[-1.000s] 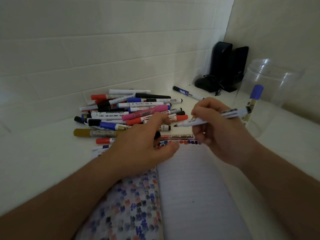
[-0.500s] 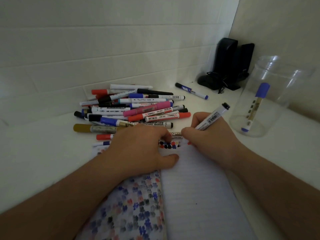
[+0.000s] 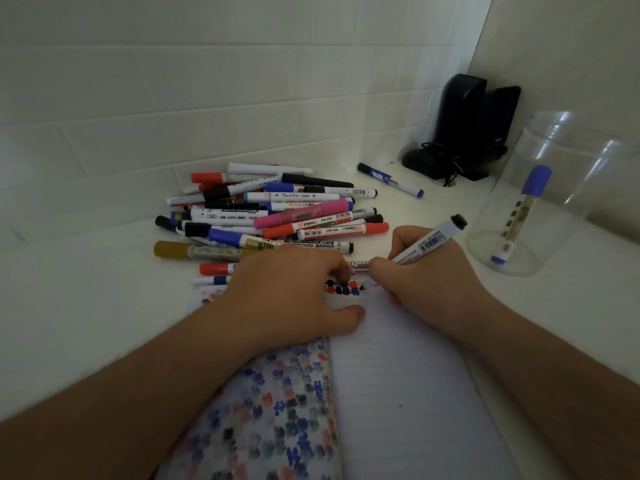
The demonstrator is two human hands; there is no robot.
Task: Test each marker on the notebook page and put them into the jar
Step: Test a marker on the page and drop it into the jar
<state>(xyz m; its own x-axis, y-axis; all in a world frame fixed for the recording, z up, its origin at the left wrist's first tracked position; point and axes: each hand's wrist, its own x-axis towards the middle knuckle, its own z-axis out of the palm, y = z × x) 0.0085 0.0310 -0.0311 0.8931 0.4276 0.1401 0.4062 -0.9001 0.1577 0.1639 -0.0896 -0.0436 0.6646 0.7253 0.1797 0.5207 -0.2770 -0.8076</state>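
Note:
An open notebook [image 3: 398, 386] lies in front of me, its left page covered in coloured test marks. My right hand [image 3: 429, 282] grips a white marker [image 3: 431, 242] with a black end, tip down on the top of the right page beside a row of dots. My left hand [image 3: 294, 292] rests flat on the notebook's upper part, holding it down. A pile of markers [image 3: 273, 216] in several colours lies behind the notebook. At the right stands a clear jar [image 3: 554, 209] with one blue-capped marker [image 3: 521, 213] leaning inside.
A lone blue marker [image 3: 389, 179] lies apart from the pile near the back wall. Two black speakers [image 3: 467, 129] with a cable sit in the corner behind the jar. White tiled walls close off the back and the right side.
My right hand turned the marker from held level in the air to tip-down on the page. The left hand stayed on the notebook. The camera view shifted slightly.

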